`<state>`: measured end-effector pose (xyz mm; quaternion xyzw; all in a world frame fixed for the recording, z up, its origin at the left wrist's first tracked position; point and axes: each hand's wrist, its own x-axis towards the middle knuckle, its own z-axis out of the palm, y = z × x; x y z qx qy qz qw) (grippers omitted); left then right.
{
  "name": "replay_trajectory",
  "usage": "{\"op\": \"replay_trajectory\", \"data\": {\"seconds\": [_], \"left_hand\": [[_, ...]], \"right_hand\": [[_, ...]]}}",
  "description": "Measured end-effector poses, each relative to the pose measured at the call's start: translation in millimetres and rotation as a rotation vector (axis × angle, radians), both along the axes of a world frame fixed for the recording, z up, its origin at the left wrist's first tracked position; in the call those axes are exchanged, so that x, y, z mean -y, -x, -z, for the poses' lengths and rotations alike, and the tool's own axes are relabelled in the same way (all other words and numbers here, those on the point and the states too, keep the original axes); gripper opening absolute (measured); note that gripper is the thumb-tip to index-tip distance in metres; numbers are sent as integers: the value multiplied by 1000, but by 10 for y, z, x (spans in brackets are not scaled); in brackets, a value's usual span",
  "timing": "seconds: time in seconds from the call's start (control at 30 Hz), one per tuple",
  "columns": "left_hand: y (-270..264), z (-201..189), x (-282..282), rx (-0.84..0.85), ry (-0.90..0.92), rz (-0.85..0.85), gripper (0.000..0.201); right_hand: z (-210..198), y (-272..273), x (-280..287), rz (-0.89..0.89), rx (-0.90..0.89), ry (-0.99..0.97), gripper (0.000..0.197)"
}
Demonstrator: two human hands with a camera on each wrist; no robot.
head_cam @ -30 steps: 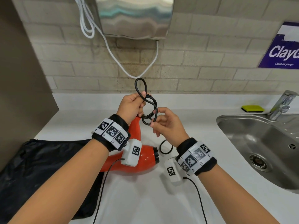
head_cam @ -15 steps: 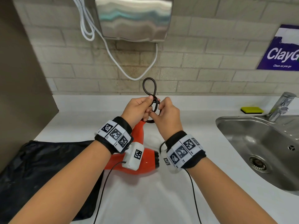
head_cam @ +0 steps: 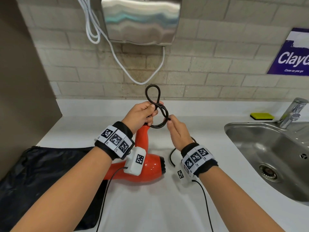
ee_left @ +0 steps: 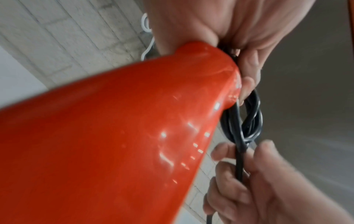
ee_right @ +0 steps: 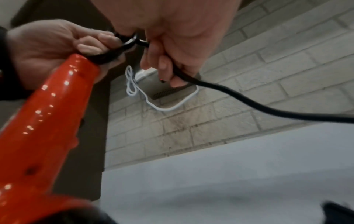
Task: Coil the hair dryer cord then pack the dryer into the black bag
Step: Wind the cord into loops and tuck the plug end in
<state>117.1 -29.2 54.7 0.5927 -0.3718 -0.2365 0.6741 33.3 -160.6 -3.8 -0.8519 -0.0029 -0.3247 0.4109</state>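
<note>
The orange hair dryer (head_cam: 147, 166) lies on the white counter (head_cam: 167, 206), handle pointing away from me. Its black cord (head_cam: 156, 108) is gathered in loops above the handle end. My left hand (head_cam: 142, 114) grips the loops where they cross, one loop standing up above the fist. My right hand (head_cam: 177, 131) pinches the free length of cord (ee_right: 229, 92) just right of the coil, and the slack trails down behind that wrist. In the left wrist view the handle (ee_left: 134, 128) fills the frame beside the coil (ee_left: 247, 121). The black bag (head_cam: 41, 178) lies flat at the left.
A steel sink (head_cam: 267, 156) with a tap (head_cam: 292, 113) is set in the counter at the right, a yellow sponge (head_cam: 261, 116) behind it. A metal hand dryer (head_cam: 140, 19) with a white cable (head_cam: 117, 56) hangs on the brick wall above.
My right hand has drawn back to the right from the left hand, pulling the cord out and opening a lower loop. The left hand keeps its hold on the coil.
</note>
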Motion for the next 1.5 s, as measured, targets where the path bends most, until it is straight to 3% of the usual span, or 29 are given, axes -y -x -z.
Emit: {"op": "replay_trajectory", "data": {"seconds": [0.07, 0.17, 0.27, 0.33, 0.4, 0.5, 0.6, 0.8, 1.0, 1.13, 1.5], "left_hand": [[-13, 4, -7, -21, 8, -10, 29], [-57, 14, -55, -46, 36, -47, 28], [-55, 5, -61, -17, 13, -51, 28], [-5, 7, -18, 17, -5, -45, 27], [37, 19, 27, 47, -15, -41, 26], [48, 39, 54, 82, -30, -52, 24], [34, 42, 67, 102, -51, -75, 25], [64, 42, 81, 169, -61, -51, 22], [65, 25, 97, 149, -69, -100, 28], [48, 7, 50, 56, -34, -62, 26], [75, -38, 36, 25, -16, -64, 20]], "right_hand": [[126, -9, 125, 113, -30, -18, 26], [380, 22, 380, 294, -259, -65, 24], [511, 43, 463, 264, -512, -8, 22], [462, 11, 414, 230, -568, -21, 24], [342, -38, 351, 233, -470, -83, 27], [31, -46, 192, 256, -69, -227, 32], [-347, 8, -21, 124, 149, -377, 31], [-750, 4, -186, 118, 62, -430, 31], [-747, 39, -160, -61, -67, -513, 17], [-695, 53, -136, -153, -125, -449, 20], [-602, -52, -244, 69, -54, -211, 40]]}}
